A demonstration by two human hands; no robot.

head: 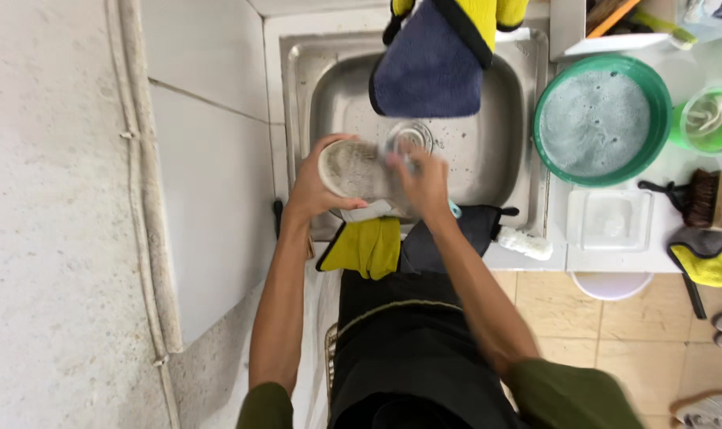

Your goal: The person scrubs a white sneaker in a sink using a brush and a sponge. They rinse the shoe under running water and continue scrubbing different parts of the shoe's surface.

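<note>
- The steel sink (488, 159) is set into a white worktop (687, 79), with a tiled wall at the person's left.
- A green basin (602, 119) of soapy water stands on the worktop just right of the sink.
- A blue cloth (428, 67) with a yellow one behind it hangs over the sink's far side, above the drain.
- A yellow cloth (369, 246) and a dark one (476, 226) hang over the sink's near edge, in front of the apron.
- A clear square tub (611, 220) sits near the basin, with a brush (710, 199) to its right.
- A small green cup (708, 121) stands right of the basin.
- The jar (353, 169), round-mouthed and cloudy with suds, is held over the near left part of the sink, mouth tipped toward the viewer.
- The left hand (309, 187) wraps around the jar from the left, fingers curled over its rim.
- The right hand (423, 181) is pressed against the jar's right side; it is blurred, so I cannot tell how its fingers are set.
</note>
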